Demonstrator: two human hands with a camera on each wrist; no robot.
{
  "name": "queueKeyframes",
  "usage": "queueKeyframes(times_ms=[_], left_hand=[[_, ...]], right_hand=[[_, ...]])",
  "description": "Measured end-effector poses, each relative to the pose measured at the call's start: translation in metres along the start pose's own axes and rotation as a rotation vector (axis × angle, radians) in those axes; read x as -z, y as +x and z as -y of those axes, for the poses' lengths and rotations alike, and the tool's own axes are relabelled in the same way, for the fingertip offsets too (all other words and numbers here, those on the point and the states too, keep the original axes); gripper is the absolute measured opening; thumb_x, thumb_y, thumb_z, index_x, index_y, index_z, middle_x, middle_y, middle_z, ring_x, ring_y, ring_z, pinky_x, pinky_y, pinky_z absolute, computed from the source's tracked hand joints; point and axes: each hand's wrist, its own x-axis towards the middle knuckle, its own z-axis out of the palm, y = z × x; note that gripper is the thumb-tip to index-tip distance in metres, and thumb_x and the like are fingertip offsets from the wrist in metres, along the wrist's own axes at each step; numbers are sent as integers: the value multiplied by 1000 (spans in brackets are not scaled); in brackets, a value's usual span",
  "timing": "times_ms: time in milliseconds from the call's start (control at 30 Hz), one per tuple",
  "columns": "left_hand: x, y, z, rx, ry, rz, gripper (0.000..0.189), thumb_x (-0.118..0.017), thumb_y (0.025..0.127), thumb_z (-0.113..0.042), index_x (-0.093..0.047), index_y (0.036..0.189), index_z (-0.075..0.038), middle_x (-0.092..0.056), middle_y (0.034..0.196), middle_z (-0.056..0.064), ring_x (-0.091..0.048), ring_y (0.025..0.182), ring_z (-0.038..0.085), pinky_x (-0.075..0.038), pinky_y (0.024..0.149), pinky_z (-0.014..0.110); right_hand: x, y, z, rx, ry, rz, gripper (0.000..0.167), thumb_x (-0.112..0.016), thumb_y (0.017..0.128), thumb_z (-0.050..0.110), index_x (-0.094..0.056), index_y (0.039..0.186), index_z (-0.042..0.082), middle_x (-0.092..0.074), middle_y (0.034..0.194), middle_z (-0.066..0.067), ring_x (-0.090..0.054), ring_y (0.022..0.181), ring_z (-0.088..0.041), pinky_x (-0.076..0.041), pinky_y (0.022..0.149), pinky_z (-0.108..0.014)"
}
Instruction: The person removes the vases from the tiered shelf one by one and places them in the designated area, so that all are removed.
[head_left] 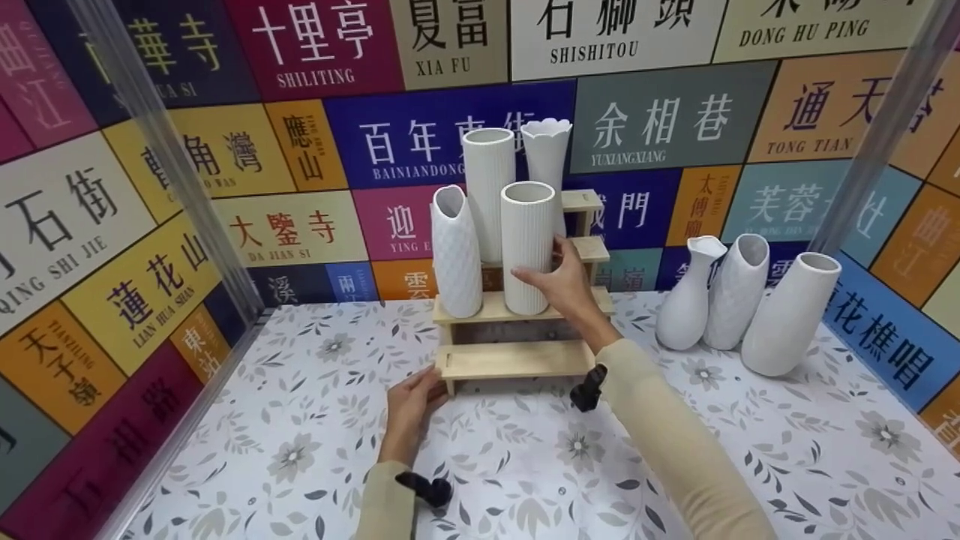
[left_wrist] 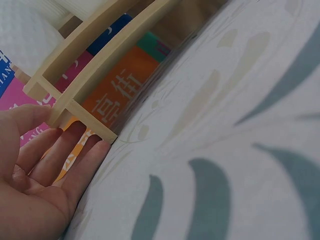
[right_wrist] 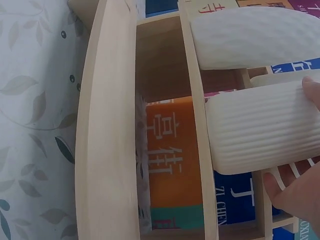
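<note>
flower-printed tabletop (head_left: 315, 480) bears a wooden stand (head_left: 517, 360) near lettered walls (head_left: 660, 86).

The head view looks forward and down from above the tabletop (head_left: 510, 480) at the wooden stand (head_left: 517, 360); the left wrist view, close and slanted, looks low past its corner; the right wrist's, near and turned sideways, faces its shelves (right_wrist: 110, 125); both share the orange panel (right_wrist: 175, 187) behind

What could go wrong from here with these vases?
The front ribbed vase in the right hand could knock the textured vase close beside it. If the left hand, at a front corner of the wooden stand, shifts it, the tall scalloped vase might topple.
</note>
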Motion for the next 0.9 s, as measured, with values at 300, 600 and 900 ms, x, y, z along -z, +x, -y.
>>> queueKeyframes(times_ms=[300, 600, 900], left_hand=[[-1, 1, 0, 5, 1, 4, 46, -73, 93, -23, -62, 133, -2, -73, 117, 21, -74, 101, 25, -63, 87, 33], [0, 0, 0, -14, -19, 10, 46, -71, 94, -19, -60, 134, 1, -72, 116, 24, -74, 98, 25, -64, 87, 33], [-2, -1, 0, 1, 19, -7, 45, -70, 95, -21, -61, 135, -2, -71, 119, 22, -74, 101, 24, -63, 87, 32]], right_hand=[[0, -8, -4, 74, 36, -90, 90, -90, 74, 32, -41, 146, 10, -53, 140, -15, -53, 128, -30, -51, 108, -48], [6, -28, -3, 100, 101, -151, 87, -91, 72, 23, -44, 144, 11, -58, 135, -15, -58, 124, -29, -52, 106, -48], [27, -55, 2, 116, 115, -208, 85, -91, 72, 19, -46, 143, 9, -58, 133, -14, -57, 118, -27, -51, 101, -42]])
